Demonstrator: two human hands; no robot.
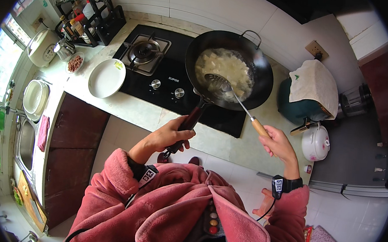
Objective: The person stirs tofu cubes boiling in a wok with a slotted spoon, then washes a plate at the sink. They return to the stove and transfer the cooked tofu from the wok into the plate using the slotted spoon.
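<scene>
My left hand [173, 133] is closed around the dark handle of a black wok [263, 82], which sits over the right side of a black glass gas hob [137, 93]. Pale cubes that look like tofu [225, 65] lie in steaming, cloudy liquid inside it. The wooden handle of a slotted metal skimmer [261, 127] is in my right hand [276, 143]. Its perforated head [218, 82] rests in the liquid at the near left part of the wok, partly submerged. Left of the hob stands a white plate [106, 78], with a small bowl of reddish-brown minced food [74, 63] beyond it.
A black rack [102, 19] of bottles and a rice cooker [43, 47] stand at the back left. The sink [27, 144] is at far left. A cloth-covered green appliance [288, 106] and a white lidded pot [316, 142] stand to the right. The other burner [144, 52] is uncovered.
</scene>
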